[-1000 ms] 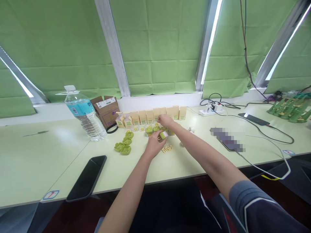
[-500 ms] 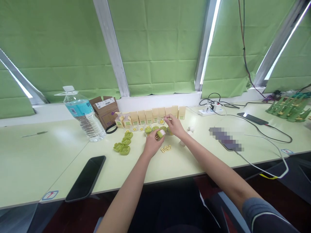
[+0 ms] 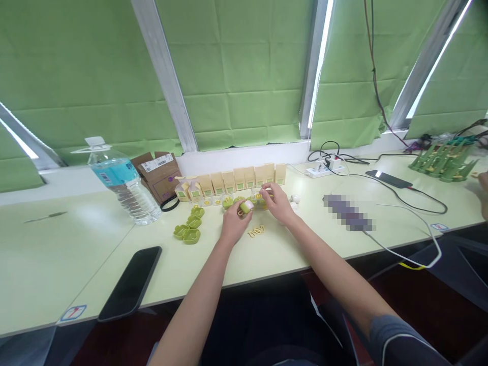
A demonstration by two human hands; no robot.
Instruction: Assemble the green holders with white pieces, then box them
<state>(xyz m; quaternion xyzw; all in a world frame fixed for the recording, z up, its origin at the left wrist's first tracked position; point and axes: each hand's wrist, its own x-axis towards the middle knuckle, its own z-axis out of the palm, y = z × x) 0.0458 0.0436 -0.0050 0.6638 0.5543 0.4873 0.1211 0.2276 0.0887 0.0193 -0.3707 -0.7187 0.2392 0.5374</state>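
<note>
A small rounded green piece with a pale pinkish-white face [image 3: 247,206] sits up off the bench [image 3: 274,254] in the left hand [image 3: 233,222], whose thumb and fingers close narrowly around it. That forearm runs up and inward from the lower edge, the wrist nearly in line with it and the back of the hand turned upward.

The right hand [image 3: 280,203] hangs just beside it, its forearm slanting in from the lower right under a dark blue-grey sleeve [image 3: 394,333]. Its fingers bend toward the left hand, thumb and forefinger near each other by a tiny clear piece with a yellow centre [image 3: 258,196]; whether they grip it, I cannot tell.

Thin cream-coloured loops [image 3: 256,231] lie on the bench below the two hands. Shallow olive-green moulded cups [image 3: 191,236] stand to the left, the nearest ones side by side. Behind the hands runs a row of upright cream cardboard boxes [image 3: 229,182]. Farther left are a large clear plastic bottle with a blue label [image 3: 125,188] and a brown cardboard carton [image 3: 160,178]; a black phone [image 3: 131,282] lies near the front edge.
</note>
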